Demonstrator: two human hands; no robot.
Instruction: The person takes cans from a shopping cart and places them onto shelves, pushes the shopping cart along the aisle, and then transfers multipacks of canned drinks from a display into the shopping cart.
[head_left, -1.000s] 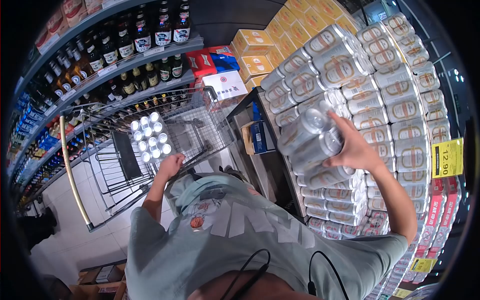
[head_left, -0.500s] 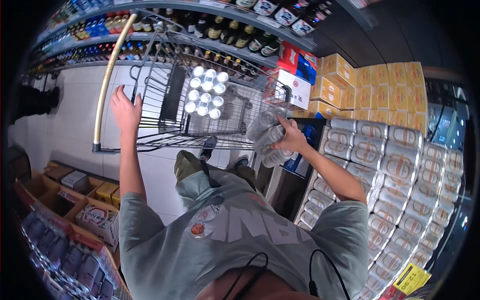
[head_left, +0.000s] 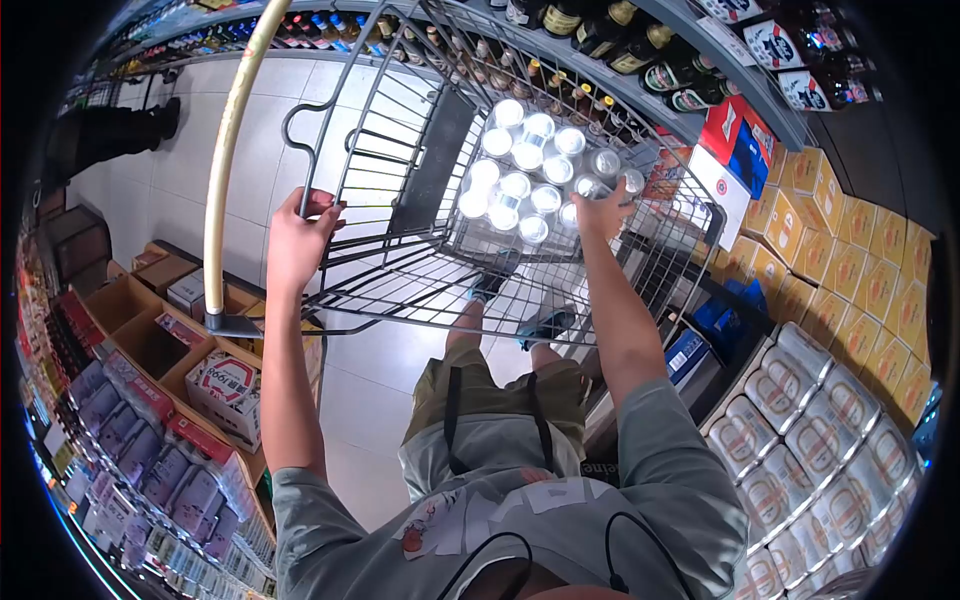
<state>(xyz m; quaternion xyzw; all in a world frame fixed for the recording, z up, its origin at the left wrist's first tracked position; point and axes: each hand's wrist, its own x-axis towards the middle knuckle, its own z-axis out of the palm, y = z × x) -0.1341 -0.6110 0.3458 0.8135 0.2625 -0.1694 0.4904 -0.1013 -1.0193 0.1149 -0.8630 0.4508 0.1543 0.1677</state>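
Inside the wire shopping cart (head_left: 400,290), silver cans (head_left: 515,185) stand in packs with their bright tops up. My right hand (head_left: 603,212) reaches into the cart and is closed on a pack of cans (head_left: 605,162) at the right side of the others. Its fingers lie over the near can tops. My left hand (head_left: 305,225) is at the cart's rear wire frame, its fingers closed around a bar. The cart's pale handle (head_left: 235,150) rises to the left of that hand.
Bottle shelves (head_left: 690,30) run behind the cart. Yellow boxes (head_left: 860,260) and stacked can packs (head_left: 810,440) stand at the right. Cartons (head_left: 222,390) and purple packs (head_left: 180,490) are at the lower left. A person's dark legs (head_left: 110,135) show at the upper left.
My right hand has carried the can pack from the stack at the right into the cart, beside the other cans. My left hand has come to the cart frame and closed there. The view has turned.
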